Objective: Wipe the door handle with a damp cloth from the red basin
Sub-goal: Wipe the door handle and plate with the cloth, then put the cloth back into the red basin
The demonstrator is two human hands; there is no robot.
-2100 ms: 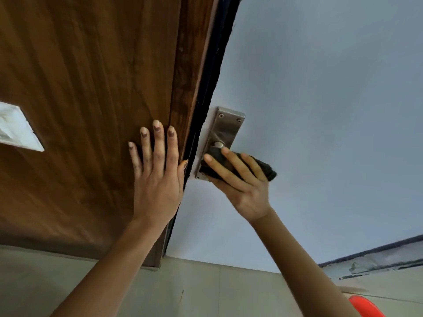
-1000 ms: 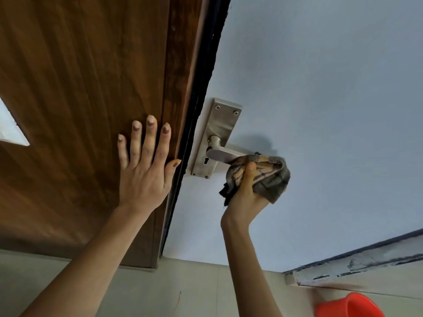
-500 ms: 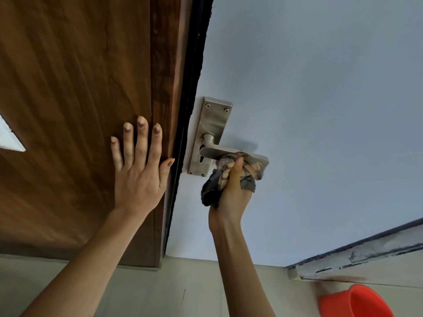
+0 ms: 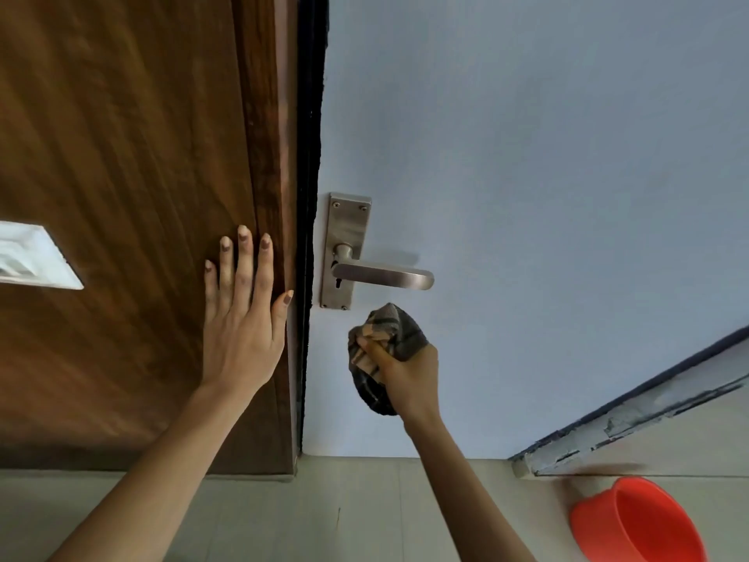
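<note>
The handle (image 4: 381, 275) is a metal lever on a tall metal plate (image 4: 344, 249), fixed to the pale blue door (image 4: 527, 156) close to its left edge. The lever points right and is bare; nothing touches it. A keyhole shows in the plate just under the lever's root.

Just below the lever, apart from it, the right grip (image 4: 405, 369) is clenched around the cloth (image 4: 383, 346), a bunched dark checked rag. The cloth bulges out above the thumb and hangs out below the heel of the hand. Its top sits near the plate's lower right corner without touching it. Whether the cloth rests against the door face cannot be told.

To the left of that grip, across a black strip (image 4: 310, 196) running down the door's edge, the left grip (image 4: 243, 318) is released, lying flat with fingers spread on the brown wood panel (image 4: 121, 156). Its thumb tip reaches toward the black strip. Farther left on the panel is a white switch plate (image 4: 32, 257), cut by the picture's edge.

Below and well to the right of the right grip, the red basin (image 4: 640, 521) stands on the pale tiled floor (image 4: 344, 513), near a worn, chipped skirting (image 4: 648, 419). What the basin holds cannot be seen.
</note>
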